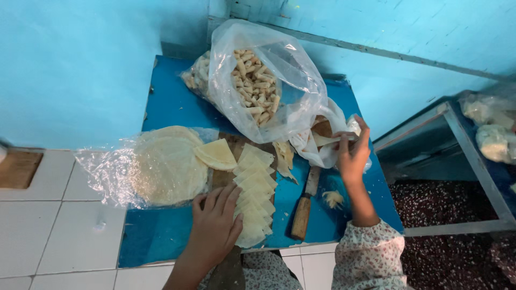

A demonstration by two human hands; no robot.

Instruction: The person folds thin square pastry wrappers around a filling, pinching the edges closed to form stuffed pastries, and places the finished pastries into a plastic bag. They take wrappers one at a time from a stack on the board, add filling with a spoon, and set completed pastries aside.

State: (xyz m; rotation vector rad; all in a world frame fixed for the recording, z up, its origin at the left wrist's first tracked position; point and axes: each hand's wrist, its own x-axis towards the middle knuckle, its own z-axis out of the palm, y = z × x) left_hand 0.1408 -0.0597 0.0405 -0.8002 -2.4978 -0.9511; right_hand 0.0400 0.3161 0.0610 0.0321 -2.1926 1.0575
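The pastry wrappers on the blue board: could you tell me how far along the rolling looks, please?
Done: a clear bag holds many finished rolls, and a row of cut wrapper pieces lies fanned on the blue board. In hand: the left hand rests by that row; the right hand reaches to a white bag. Left: a stack of round uncut sheets, beside a knife.
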